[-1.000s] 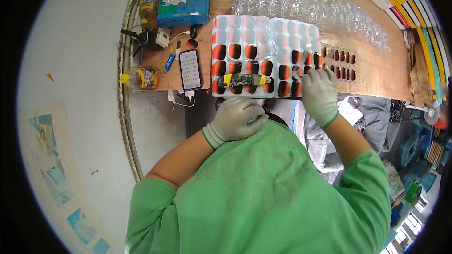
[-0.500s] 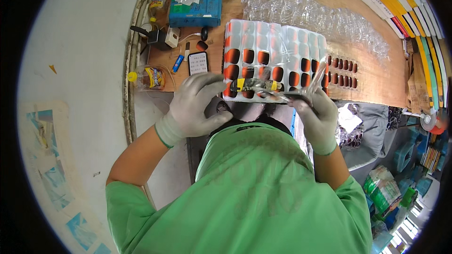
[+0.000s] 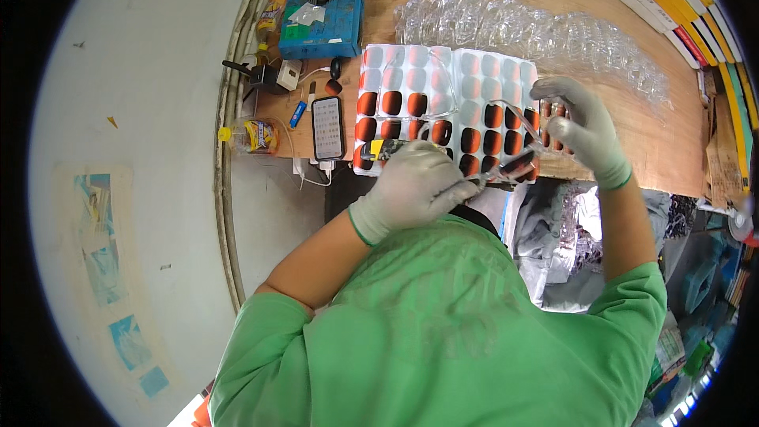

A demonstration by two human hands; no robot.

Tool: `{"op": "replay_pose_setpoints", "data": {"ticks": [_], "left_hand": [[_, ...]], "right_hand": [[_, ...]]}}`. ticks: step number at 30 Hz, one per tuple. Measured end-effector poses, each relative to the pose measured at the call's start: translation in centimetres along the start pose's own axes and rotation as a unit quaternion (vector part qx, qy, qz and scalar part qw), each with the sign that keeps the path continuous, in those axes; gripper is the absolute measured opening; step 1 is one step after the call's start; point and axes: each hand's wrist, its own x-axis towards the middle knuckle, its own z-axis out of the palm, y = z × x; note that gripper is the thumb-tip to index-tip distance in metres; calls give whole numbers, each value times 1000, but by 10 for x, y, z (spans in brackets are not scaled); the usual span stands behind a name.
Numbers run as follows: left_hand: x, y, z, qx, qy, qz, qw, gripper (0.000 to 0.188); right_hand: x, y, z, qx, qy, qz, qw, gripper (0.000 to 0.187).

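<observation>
White gloves cover both of my hands. My left hand (image 3: pixel 417 187) is closed, thumb and fingers pinching the near edge of a pair of clear-framed glasses (image 3: pixel 518 163) that shows a dark lens and a raised temple arm. To its right, my right hand (image 3: pixel 583 128) is lifted with fingers apart and nothing visible between them. Under the hands lies a white sheet of lenses (image 3: pixel 466 63), in rows of pale grey and orange-to-black ones. A clear frame (image 3: pixel 417 117) rests on it. Partly hidden by my left hand is a yellow-and-black tool (image 3: pixel 378 149).
Clear frames (image 3: pixel 522 28) stand in a long row behind the sheet. At left are a blue box (image 3: pixel 322 20), a phone (image 3: pixel 328 128), a blue lighter (image 3: pixel 298 115) and a bottle (image 3: pixel 257 136). Stacked yellow and white boxes (image 3: pixel 672 0) edge the right side.
My left hand has moved right and closed on the glasses. My right hand has let go of them and risen up and to the right. The phone screen looks different.
</observation>
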Motion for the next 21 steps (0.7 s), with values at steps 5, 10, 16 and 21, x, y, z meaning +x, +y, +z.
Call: {"op": "replay_pose_setpoints", "data": {"ticks": [5,10,16,21], "left_hand": [[14,5,30,3,25,40,999,28],[1,-1,-4,80,-6,26,996,33],[-14,1,-54,82,-77,26,993,37],[-26,-17,-66,29,-46,45,998,31]], "right_hand": [[24,-10,-9,-92,-301,-19,949,57],[19,-29,54,-256,-407,-21,877,41],[8,-36,98,-199,-392,-28,898,42],[-2,-32,132,-257,-321,-32,911,44]]}}
